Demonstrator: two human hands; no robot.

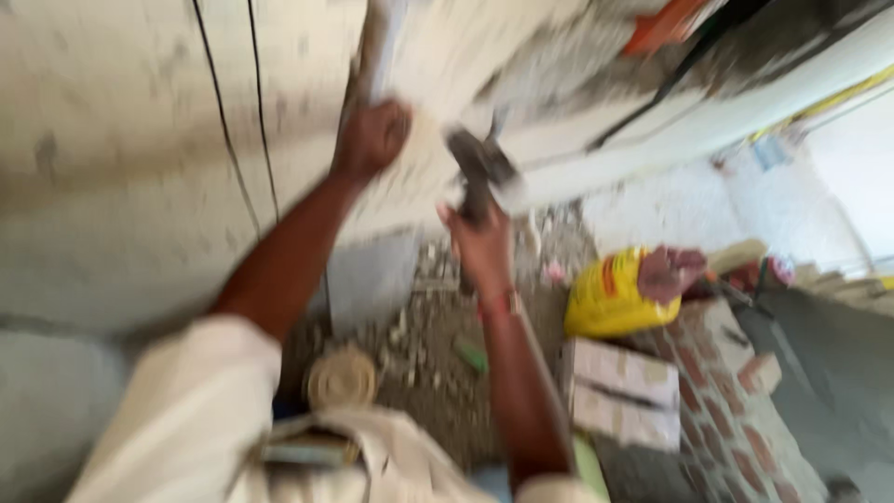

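At upper centre of the frame, the left hand is gripping a pale pipe against the grey wall, while the right hand is clutching a dark hammer just beside it.

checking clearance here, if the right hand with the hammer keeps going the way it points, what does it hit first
Most likely the grey plastered wall. The right hand aims the hammer up toward it, beside the pale pipe held by the left hand. Blur leaves depth uncertain.

A building site: bare plaster wall, rubble, brick stack.
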